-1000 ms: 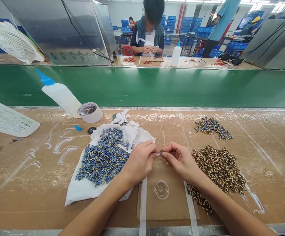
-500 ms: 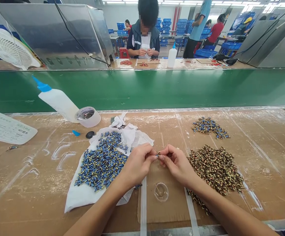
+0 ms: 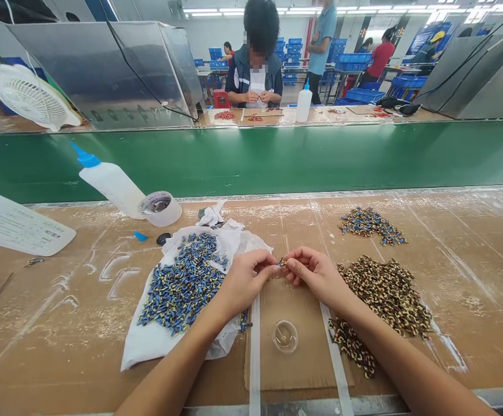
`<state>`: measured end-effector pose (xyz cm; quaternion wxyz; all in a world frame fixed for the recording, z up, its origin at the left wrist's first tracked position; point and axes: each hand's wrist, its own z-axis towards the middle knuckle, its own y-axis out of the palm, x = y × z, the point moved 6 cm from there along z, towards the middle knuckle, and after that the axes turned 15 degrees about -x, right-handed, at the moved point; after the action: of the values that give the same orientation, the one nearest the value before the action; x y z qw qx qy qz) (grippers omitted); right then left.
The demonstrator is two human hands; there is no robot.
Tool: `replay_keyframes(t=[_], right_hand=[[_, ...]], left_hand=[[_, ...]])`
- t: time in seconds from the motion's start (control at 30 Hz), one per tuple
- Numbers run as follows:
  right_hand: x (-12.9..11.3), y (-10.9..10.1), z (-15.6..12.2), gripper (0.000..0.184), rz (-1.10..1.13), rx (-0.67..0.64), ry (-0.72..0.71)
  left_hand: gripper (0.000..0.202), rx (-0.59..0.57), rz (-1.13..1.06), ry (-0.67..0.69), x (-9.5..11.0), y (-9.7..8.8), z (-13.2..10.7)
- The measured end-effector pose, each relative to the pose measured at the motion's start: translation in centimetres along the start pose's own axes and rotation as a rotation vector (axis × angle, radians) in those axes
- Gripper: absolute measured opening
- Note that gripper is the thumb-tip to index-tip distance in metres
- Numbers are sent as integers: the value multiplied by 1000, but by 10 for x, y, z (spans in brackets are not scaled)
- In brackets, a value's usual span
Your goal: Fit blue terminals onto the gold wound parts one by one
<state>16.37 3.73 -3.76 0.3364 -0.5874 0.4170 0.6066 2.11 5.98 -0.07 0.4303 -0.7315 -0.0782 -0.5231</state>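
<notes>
My left hand (image 3: 245, 281) and my right hand (image 3: 316, 274) meet fingertip to fingertip over a cardboard pad (image 3: 297, 341), both pinching one small blue and dark part (image 3: 281, 263). Left of my hands lies a heap of blue and yellow parts (image 3: 182, 283) on white plastic sheet (image 3: 147, 341). To the right is a large pile of dark and tan parts (image 3: 385, 294). A smaller pile of blue mixed parts (image 3: 370, 224) lies farther back. A small clear round dish (image 3: 284, 336) sits on the pad below my hands.
A white squeeze bottle with a blue tip (image 3: 110, 182) leans on a tape roll (image 3: 160, 208) at back left, near a white card (image 3: 17, 225) and fan (image 3: 30, 98). A green conveyor belt (image 3: 320, 156) runs across. Beyond it, a seated person (image 3: 254, 63) works.
My hands stay together on the small part, with only slight finger shifts. The view has tilted a little. A person in blue walks left in the background.
</notes>
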Motion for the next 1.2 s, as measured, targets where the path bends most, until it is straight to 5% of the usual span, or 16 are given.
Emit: replay_keyframes(t=[0.87,1.2], right_hand=[[4,14,-7,14,-464,17,-2],[4,7,-2,25,-117,-1,10]], left_hand=[[12,2,-69,-175,-17,19,0],[15,-70,-166,-58,-8,16,2]])
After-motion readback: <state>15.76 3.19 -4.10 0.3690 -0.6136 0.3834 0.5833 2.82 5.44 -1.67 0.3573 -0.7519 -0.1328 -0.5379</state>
